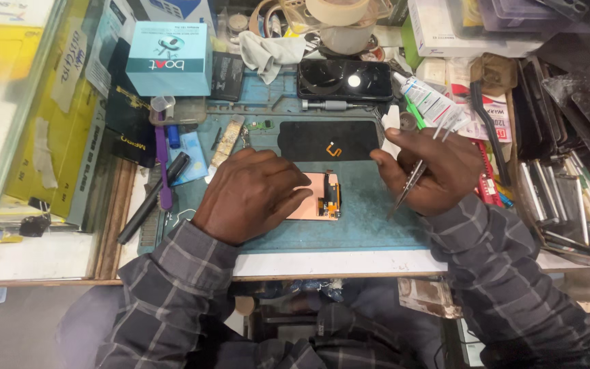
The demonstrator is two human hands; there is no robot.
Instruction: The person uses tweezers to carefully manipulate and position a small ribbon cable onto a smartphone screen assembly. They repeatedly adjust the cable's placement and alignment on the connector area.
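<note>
My left hand (pixel 254 195) lies flat on a copper-coloured phone display panel (pixel 322 198) resting on the blue-green work mat (pixel 370 219), covering its left part. The panel's right end shows a black flex connector. My right hand (pixel 431 171) is closed on metal tweezers (pixel 410 183), whose tips point down-left toward the mat just right of the panel. A black phone back cover (pixel 329 140) with an orange mark lies just behind the panel.
A black phone (pixel 344 79) lies screen-up at the back, a silver screwdriver (pixel 329 105) in front of it. A glue tube (pixel 431 102) sits right of centre, a teal box (pixel 169 58) at back left, a purple brush (pixel 164 164) and black pen left. Stacked phone parts crowd the right.
</note>
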